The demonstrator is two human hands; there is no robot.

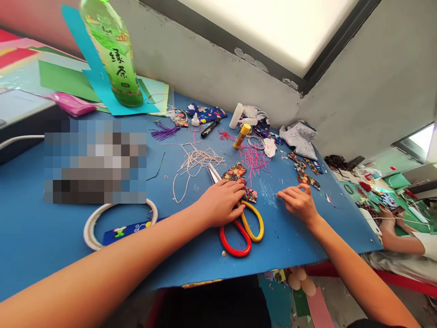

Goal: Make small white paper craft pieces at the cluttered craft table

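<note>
My left hand [225, 200] lies palm down with its fingers stretched out, over the scissors [235, 250] and on the dark flowered fabric strips [235, 171]. The scissors have one red and one yellow handle loop, and their blades show past my fingers; the middle is hidden under the hand. To the right, my right hand [298, 202] is closed in a pinch above the blue table. A thin pale tip shows at its fingertips, too small to name. Pink cords [254, 159] and a loose heap of beige cords [200, 159] lie beyond the hands.
A green tea bottle [118, 59] stands on coloured paper [68, 79] at the back left. A glue stick [241, 136], a black marker [210, 127] and a grey cloth bundle [299, 139] lie near the wall. A white ring [90, 228] sits left. Another person's hands [389, 218] are far right.
</note>
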